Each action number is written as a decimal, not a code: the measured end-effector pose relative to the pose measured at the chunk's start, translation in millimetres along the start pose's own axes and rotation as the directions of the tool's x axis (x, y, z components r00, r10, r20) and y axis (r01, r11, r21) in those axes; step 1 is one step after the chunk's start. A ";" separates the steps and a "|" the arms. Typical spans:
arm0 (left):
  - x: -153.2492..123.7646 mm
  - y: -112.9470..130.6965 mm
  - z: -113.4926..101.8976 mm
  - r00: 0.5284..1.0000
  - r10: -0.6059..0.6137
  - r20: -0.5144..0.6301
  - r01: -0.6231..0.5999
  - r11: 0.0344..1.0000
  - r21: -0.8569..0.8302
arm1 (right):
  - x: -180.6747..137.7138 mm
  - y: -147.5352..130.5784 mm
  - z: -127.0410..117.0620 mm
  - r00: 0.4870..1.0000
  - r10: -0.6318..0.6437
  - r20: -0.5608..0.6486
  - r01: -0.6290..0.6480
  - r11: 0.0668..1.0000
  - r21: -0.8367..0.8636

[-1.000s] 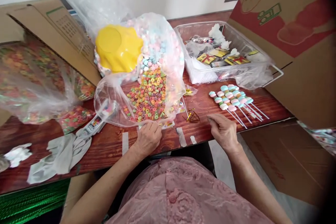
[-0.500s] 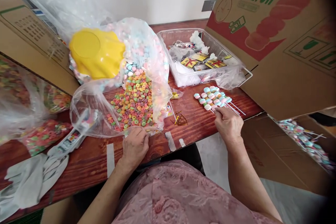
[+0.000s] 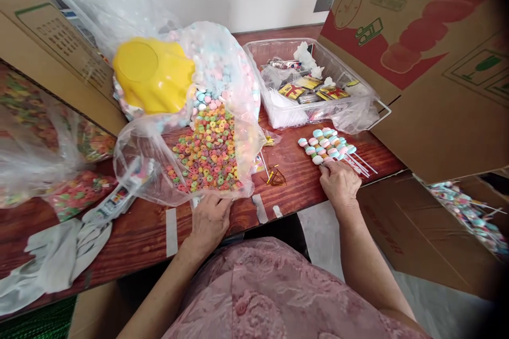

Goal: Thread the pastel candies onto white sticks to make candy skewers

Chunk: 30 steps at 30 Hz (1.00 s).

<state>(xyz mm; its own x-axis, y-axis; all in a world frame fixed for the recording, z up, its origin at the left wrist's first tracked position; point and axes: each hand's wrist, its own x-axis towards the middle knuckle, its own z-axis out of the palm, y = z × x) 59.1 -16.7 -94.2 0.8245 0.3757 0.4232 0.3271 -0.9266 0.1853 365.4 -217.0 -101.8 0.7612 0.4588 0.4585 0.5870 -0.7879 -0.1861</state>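
Observation:
My left hand (image 3: 209, 220) rests at the near edge of a clear plastic bag (image 3: 191, 132) holding coloured candy rings and pastel marshmallows; its fingers curl under the bag's rim. A yellow bowl (image 3: 155, 75) lies upside down on the bag. My right hand (image 3: 339, 184) lies on the wooden table (image 3: 131, 238) with its fingers bent onto the sticks of several marshmallow skewers (image 3: 328, 145), pink, white and blue. Whether it grips one is hidden.
A clear tray (image 3: 314, 85) with packets and white sticks stands behind the skewers. Gold twist ties (image 3: 274, 176) lie between my hands. A Macaron carton (image 3: 429, 53) fills the right, with a box of finished skewers (image 3: 465, 209) below. Candy bags (image 3: 43, 137) and white gloves (image 3: 59, 259) lie at left.
My right hand moved right from the twist ties to the skewer sticks. My left hand stayed at the bag's edge. The camera view shifted.

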 end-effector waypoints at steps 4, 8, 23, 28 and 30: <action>7.7 1.9 0.3 0.996 -0.083 -0.008 0.081 0.987 -0.140 | 2.8 7.9 -5.7 0.999 0.006 -0.048 0.000 0.994 0.107; 6.2 4.0 -3.6 0.989 -0.133 -0.057 0.111 0.949 -0.294 | -6.7 18.4 -14.5 0.990 -0.009 -0.138 0.056 0.939 0.338; -20.0 9.6 -12.4 0.975 -0.216 0.046 0.216 0.890 -0.401 | -25.8 6.8 -17.1 0.969 -0.179 -0.172 0.241 0.845 0.478; -17.6 11.5 -15.5 0.913 -0.385 0.136 0.385 0.698 -0.604 | -39.3 -23.8 -78.1 0.957 -0.290 -0.014 0.216 0.677 0.704; -16.1 10.8 -15.1 0.895 -0.410 0.176 0.420 0.640 -0.644 | -43.4 -35.8 -90.9 0.889 -0.455 0.046 0.258 0.581 0.772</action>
<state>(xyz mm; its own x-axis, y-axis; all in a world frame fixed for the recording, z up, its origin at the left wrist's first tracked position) 42.4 -32.6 -85.6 0.6848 0.7139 0.1461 0.2585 -0.4254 0.8673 286.3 -246.1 -36.0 0.4222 0.7854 0.4527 0.7506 -0.0229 -0.6604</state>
